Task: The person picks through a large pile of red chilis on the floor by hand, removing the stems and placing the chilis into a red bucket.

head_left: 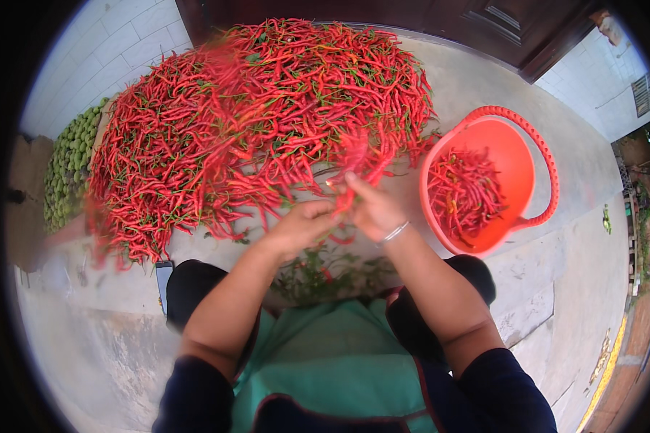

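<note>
Red chillies [345,200]: a small bunch between the two hands in front of the body, at the near edge of the heap; blur hides how many there are.
Right hand [374,209]: grip closed around the bunch, thumb on top, tips poking out beyond it. Holding several at once might let one slide free if the fingers loosen.
Left hand [300,227]: fingers curled, tips meeting the chillies' lower ends; I cannot tell whether they pinch a stalk or merely touch. A hard tug there could snap a pod instead of parting its stem.
Bracelet [396,231]: on the right wrist; a stalk might catch on it.
Leafy trimmings [318,274]: on the floor between the knees, with a little red among the green. A dropped chilli could get lost there.
Chilli heap [282,101]: spread loosely just beyond the hands. Pulling from its near edge may make pods slump forward.
Orange-red basket [516,162]: to the right, partly filled, apparently tilted. A throw falling short could hit the rim, and a knock might spill its load.
Phone [164,281]: by the left knee, close to the heap; a shifting foot could strike it.
</note>
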### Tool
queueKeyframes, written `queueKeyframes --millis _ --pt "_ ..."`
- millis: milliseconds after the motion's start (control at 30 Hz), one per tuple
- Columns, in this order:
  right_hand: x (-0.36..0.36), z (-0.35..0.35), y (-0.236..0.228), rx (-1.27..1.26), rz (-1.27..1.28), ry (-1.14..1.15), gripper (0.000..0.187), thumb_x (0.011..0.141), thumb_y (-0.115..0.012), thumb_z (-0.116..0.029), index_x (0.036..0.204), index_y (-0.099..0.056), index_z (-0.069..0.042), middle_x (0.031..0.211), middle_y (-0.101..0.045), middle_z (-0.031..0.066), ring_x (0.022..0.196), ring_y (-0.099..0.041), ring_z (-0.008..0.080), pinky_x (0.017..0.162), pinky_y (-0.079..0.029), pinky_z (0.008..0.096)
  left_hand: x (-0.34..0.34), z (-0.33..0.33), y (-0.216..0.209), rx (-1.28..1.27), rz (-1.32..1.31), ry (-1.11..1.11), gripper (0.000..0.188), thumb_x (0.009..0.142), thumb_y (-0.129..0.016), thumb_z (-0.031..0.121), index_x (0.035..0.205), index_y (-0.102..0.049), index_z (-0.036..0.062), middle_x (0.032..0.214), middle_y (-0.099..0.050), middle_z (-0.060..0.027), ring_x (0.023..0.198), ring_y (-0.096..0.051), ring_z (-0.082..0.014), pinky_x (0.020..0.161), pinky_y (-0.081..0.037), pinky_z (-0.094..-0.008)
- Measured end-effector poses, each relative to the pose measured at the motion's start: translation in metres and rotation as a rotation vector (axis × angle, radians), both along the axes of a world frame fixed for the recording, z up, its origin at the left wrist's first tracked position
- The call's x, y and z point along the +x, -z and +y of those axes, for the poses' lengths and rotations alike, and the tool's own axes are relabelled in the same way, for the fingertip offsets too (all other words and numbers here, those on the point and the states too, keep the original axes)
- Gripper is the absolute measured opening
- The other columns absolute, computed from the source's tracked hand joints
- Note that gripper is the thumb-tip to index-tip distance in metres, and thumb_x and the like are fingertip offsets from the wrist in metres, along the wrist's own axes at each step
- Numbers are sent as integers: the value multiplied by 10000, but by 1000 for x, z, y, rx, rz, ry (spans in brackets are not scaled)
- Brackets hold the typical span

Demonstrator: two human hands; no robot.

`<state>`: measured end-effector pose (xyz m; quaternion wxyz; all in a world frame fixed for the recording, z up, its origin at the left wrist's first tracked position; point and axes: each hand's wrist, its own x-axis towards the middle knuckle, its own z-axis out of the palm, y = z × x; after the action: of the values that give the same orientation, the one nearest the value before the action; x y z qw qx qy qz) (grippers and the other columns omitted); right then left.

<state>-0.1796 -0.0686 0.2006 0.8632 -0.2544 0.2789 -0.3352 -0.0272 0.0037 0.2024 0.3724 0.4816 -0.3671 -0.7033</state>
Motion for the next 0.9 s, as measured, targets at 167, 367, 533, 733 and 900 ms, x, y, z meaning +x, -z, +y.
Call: queueKeyframes --millis 167,367,533,733,900 --pt "-1 -8 11 51 -40 -32 143 859 -598 -214 960 -532 -139 801 -574 7 774 -550 152 607 -468 332 -7 1 23 -520 -264 -86 192 912 -521 216 958 -592 43 637 -436 42 588 -409 -51 553 -354 -217" --pt "-4 -21 21 -46 152 133 158 850 -609 -204 941 -565 -83 795 -591 6 682 -539 125 571 -445 279 4 0 18 -561 -520 -166 188 941 -448 200 876 -510 35 670 -460 20 597 -435 -79 575 -371 -234" --pt "10 7 -6 -407 379 -33 159 833 -634 -208 875 -624 -55 733 -575 -29 631 -481 50 544 -383 213 14 -5 17 -347 -193 -359 203 958 -382 188 829 -451 47 640 -402 1 525 -378 -95 480 -324 -227" --pt "-8 5 -10 -345 477 -86 162 838 -628 -208 880 -617 -52 738 -569 -19 613 -457 42 498 -353 213 7 -12 -5 -130 -95 -297 177 954 -398 200 856 -450 63 625 -382 15 477 -340 -78 433 -277 -220" --pt "-73 -38 -13 -97 257 539 202 874 -581 -272 858 -576 -71 720 -563 -13 541 -423 55 467 -346 205 -9 -20 -4 -90 -66 -228 177 954 -400 215 859 -452 75 625 -378 22 466 -330 -66 420 -262 -218"
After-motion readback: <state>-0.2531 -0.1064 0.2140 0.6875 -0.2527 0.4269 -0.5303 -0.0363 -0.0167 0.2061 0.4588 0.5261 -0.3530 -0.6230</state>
